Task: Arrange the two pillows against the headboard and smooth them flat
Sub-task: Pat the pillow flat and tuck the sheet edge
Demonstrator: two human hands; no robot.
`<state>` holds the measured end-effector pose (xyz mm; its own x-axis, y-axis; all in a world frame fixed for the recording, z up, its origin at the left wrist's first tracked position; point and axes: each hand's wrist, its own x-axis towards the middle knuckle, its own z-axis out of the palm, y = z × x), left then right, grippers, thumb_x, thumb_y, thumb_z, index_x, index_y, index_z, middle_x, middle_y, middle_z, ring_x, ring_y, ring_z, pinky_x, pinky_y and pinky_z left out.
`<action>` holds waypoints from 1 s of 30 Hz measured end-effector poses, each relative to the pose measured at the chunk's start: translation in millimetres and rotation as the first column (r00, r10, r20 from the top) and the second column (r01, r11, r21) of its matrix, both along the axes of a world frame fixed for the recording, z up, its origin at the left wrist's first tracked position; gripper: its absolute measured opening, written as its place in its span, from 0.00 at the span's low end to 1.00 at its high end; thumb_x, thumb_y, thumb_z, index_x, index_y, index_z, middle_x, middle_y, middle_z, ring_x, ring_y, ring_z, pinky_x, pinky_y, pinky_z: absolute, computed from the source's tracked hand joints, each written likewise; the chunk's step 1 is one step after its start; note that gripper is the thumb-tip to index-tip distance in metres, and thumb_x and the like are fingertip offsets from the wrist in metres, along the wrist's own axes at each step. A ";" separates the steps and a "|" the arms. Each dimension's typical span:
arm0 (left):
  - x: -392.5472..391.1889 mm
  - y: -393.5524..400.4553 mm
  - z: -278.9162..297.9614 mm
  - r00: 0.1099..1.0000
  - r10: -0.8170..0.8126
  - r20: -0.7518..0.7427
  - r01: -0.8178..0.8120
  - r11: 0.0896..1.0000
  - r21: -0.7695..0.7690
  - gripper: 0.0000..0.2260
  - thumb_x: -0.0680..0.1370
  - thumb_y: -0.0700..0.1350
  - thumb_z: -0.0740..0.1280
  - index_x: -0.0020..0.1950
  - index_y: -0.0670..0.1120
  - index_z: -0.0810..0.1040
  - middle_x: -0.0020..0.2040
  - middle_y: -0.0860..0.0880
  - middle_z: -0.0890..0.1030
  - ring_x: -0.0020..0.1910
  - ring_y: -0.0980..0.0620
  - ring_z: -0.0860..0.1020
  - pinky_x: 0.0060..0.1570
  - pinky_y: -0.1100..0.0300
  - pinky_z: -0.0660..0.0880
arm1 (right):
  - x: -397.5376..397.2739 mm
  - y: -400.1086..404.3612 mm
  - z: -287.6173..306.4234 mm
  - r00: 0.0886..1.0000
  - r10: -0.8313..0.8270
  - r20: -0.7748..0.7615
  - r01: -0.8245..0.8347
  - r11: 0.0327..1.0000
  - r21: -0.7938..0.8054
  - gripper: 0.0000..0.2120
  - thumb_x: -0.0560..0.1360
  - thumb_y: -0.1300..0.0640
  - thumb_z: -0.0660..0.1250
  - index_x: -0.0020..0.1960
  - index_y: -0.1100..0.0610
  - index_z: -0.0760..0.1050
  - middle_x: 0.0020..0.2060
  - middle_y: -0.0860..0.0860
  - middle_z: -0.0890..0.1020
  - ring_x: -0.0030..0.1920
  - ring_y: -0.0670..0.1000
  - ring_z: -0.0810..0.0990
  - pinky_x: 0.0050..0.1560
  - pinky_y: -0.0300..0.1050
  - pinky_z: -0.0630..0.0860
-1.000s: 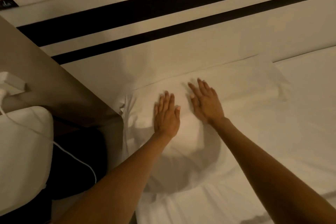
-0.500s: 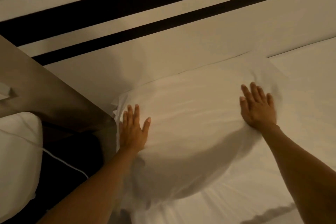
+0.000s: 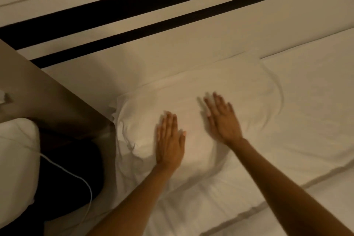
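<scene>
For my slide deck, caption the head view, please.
Left hand and right hand, open, press flat on a white pillow by the headboard.

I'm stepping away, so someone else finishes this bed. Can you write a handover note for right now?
Left hand: open, palm flat on the near pillow.
Right hand: open, flat on the same pillow, blurred.
The pillow lies against the headboard, beside the bedside table. A second white pillow seems to lie to its right.
Done: near pillow placed.
Left: smooth the creases at its left and right ends, then check the second.
</scene>
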<state>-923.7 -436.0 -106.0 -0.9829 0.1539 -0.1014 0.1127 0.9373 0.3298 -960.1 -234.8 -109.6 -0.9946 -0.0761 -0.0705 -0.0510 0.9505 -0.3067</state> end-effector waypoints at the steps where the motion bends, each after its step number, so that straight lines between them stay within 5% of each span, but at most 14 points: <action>1: 4.8 8.9 -6.1 1.000 -0.018 0.013 0.019 1.000 -0.024 0.31 0.82 0.56 0.40 0.75 0.39 0.64 0.76 0.41 0.65 0.75 0.42 0.64 0.71 0.49 0.54 | 8.8 -9.2 -8.7 1.000 0.022 0.014 -0.022 1.000 -0.007 0.25 0.82 0.45 0.42 0.79 0.44 0.48 0.79 0.50 0.50 0.79 0.51 0.48 0.76 0.54 0.49; 3: 14.3 10.1 -20.5 0.998 -0.035 0.056 0.040 0.995 -0.091 0.31 0.81 0.59 0.40 0.76 0.41 0.62 0.76 0.43 0.63 0.75 0.44 0.64 0.71 0.52 0.50 | 25.2 -6.6 -27.3 0.998 -0.009 0.065 0.010 1.000 -0.009 0.25 0.82 0.44 0.39 0.78 0.42 0.44 0.78 0.47 0.44 0.78 0.48 0.41 0.78 0.53 0.44; 7: 32.8 -26.0 -47.7 0.996 -0.061 0.063 0.071 0.981 -0.182 0.36 0.78 0.66 0.40 0.79 0.45 0.52 0.79 0.48 0.51 0.78 0.49 0.52 0.73 0.55 0.42 | 42.4 32.5 -40.3 0.980 -0.177 0.094 0.176 0.984 0.023 0.26 0.81 0.43 0.39 0.78 0.43 0.47 0.79 0.49 0.48 0.79 0.51 0.46 0.77 0.53 0.45; 18: 62.4 -98.1 -19.2 0.955 0.270 0.125 -0.259 0.961 -0.099 0.39 0.78 0.65 0.36 0.77 0.38 0.58 0.77 0.41 0.62 0.76 0.42 0.63 0.72 0.44 0.61 | 30.5 125.8 -6.0 0.850 -0.507 0.142 0.488 0.860 0.152 0.30 0.82 0.45 0.43 0.79 0.58 0.43 0.79 0.57 0.46 0.79 0.56 0.45 0.77 0.60 0.45; 24: -38.5 -113.4 15.4 0.963 0.270 -0.003 -0.270 0.963 0.018 0.31 0.81 0.59 0.46 0.79 0.43 0.49 0.80 0.45 0.49 0.80 0.47 0.48 0.77 0.50 0.46 | -24.5 54.4 20.6 0.942 -0.334 0.024 0.332 0.941 0.069 0.33 0.78 0.42 0.40 0.79 0.55 0.47 0.79 0.58 0.49 0.79 0.58 0.47 0.75 0.59 0.46; 30: -114.6 -89.8 2.3 0.994 -0.012 0.113 0.017 0.999 -0.041 0.29 0.83 0.56 0.48 0.80 0.46 0.45 0.80 0.48 0.44 0.80 0.49 0.43 0.77 0.51 0.41 | -64.0 -54.1 5.9 0.998 -0.028 0.057 0.028 1.000 0.012 0.29 0.79 0.42 0.38 0.79 0.47 0.47 0.79 0.53 0.48 0.79 0.55 0.46 0.76 0.56 0.44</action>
